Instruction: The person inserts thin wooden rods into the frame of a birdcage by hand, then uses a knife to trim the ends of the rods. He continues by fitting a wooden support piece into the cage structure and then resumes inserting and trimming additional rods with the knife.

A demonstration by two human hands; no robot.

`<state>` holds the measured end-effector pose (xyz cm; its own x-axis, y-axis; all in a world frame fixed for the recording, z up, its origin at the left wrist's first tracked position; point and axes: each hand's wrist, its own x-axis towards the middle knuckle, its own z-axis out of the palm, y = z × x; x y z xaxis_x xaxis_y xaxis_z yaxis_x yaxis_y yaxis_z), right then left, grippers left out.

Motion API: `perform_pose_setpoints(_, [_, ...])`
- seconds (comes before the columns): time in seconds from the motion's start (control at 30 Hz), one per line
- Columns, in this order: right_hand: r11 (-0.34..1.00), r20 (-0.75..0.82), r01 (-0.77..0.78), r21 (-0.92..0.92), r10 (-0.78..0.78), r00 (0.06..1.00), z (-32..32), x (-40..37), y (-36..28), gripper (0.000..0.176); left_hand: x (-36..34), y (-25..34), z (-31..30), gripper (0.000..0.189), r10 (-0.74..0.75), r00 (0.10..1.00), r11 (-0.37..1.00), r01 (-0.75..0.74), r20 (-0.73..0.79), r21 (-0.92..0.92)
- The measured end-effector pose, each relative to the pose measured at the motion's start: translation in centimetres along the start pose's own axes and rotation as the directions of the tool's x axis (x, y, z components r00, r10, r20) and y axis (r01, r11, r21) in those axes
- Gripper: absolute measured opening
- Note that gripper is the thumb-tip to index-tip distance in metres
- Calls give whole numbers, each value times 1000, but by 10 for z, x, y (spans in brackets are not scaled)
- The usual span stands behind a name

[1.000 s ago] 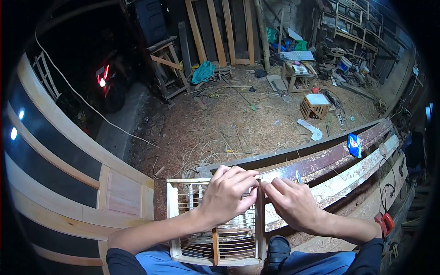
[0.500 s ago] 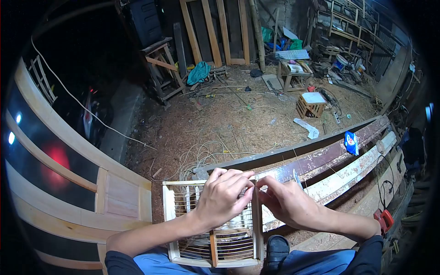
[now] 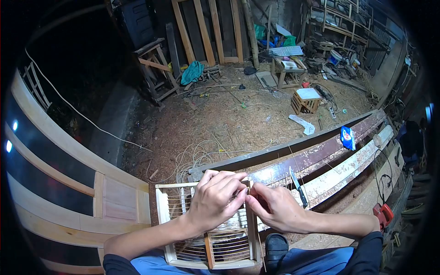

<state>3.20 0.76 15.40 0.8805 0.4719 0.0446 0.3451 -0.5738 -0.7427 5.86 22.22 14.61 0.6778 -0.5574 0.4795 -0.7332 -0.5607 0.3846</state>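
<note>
A small wooden cage (image 3: pixel 208 252) with thin bars stands upright between my knees. My left hand (image 3: pixel 217 197) reaches across its top, with curled fingers and thumb pinched near the far right corner. At that same corner, my right hand (image 3: pixel 275 206) has its thumb and forefinger closed together, nearly touching the left fingertips. What the fingertips pinch is too small and hidden to make out. A thin stick (image 3: pixel 261 250) slants down beside the cage's right side, below my hands; its upper end is hidden. A knife (image 3: pixel 298 187) lies on the bench to the right of my right hand.
A long plank bench (image 3: pixel 316 158) runs off to the right, with a blue packet (image 3: pixel 347 138) on it. A red tool (image 3: pixel 383 216) lies at the right. Large wooden frame panels (image 3: pixel 121 197) stand at the left. Coiled cord (image 3: pixel 197 158) lies on the ground ahead.
The view has shifted slightly, and the whole knife now shows beside my right hand. Both hands remain at the cage corner. The thin stick now shows below them.
</note>
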Motion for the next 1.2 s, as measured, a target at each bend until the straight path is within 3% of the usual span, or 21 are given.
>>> perform_pose_setpoints(0.17, [991,-115,105,85,-95,989,15,-2,13,19,0,1,0,23,-14,1000,1000,14,13,-20])
perform_pose_setpoints(0.47, [985,-126,157,76,-147,981,18,-2,17,18,0,2,-1,25,-11,1000,1000,11,19,-7])
perform_pose_setpoints(1.2, [958,-31,284,-36,-285,958,11,-4,26,19,0,-4,-8,19,-49,998,985,57,49,-165])
